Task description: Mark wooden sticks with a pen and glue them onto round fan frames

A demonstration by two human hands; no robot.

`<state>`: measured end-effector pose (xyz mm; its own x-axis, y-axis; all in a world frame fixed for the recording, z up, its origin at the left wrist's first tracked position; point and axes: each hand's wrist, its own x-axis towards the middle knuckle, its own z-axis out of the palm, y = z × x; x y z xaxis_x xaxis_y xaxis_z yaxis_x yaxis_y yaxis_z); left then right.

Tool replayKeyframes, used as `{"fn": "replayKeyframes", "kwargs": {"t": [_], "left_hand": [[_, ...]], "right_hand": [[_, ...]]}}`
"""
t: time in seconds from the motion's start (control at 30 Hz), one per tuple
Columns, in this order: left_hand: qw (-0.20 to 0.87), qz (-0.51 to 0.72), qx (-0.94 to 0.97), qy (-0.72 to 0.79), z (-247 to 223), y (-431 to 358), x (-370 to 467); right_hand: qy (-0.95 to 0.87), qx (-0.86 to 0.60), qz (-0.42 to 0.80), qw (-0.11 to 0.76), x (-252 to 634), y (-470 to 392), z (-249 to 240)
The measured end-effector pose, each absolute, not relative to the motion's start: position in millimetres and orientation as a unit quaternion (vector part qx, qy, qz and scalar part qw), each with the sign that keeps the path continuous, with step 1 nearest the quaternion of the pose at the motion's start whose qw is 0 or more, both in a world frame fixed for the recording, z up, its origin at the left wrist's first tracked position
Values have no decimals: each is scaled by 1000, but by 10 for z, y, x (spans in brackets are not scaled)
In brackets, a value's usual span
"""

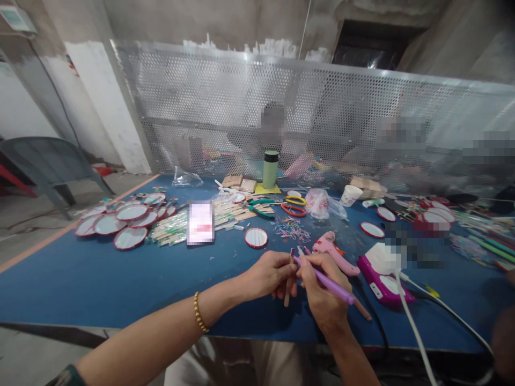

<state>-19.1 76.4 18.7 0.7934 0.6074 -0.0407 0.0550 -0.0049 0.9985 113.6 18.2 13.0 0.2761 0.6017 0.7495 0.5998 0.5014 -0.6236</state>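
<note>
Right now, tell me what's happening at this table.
A person sits at a blue table. Their left hand holds a wooden stick upright, and their right hand presses the tip of a purple pen-like tool against its top. A pink glue gun lies just beyond, with round red-rimmed mirrors and more sticks spread further back.

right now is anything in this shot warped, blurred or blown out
In the head view the wide lens bows the perforated metal screen and stretches the table edge; several patches are pixelated, one over a flat item mid-table; light is soft and even, with faint shadows under the left hand and right hand, both sharp.
</note>
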Motion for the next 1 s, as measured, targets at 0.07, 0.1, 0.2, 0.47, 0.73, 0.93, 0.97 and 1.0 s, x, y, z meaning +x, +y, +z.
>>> {"fn": "replayKeyframes", "kwargs": {"t": [0.07, 0.1, 0.2, 0.47, 0.73, 0.93, 0.97, 1.0], "left_hand": [[667, 209, 672, 245, 191, 763, -190], [669, 210, 669, 245, 191, 763, -190], [671, 211, 667, 245, 184, 764, -187], [666, 211, 672, 246, 179, 764, -181], [666, 210, 671, 250, 204, 757, -185], [663, 212, 675, 245, 188, 763, -189], [662, 211, 676, 245, 184, 765, -190], [661, 211, 676, 247, 182, 767, -190]], "right_hand": [[-598, -500, -4, 626, 1137, 179, 136], [-596, -500, -6, 628, 1138, 175, 141], [-595, -502, -5, 628, 1139, 165, 156], [-595, -509, 11, 623, 1146, 188, 114], [-594, -504, 3, 626, 1145, 168, 144], [-593, -500, 4, 631, 1142, 185, 115], [-593, -500, 5, 631, 1142, 188, 113], [-594, -500, 7, 630, 1142, 190, 113]]}}
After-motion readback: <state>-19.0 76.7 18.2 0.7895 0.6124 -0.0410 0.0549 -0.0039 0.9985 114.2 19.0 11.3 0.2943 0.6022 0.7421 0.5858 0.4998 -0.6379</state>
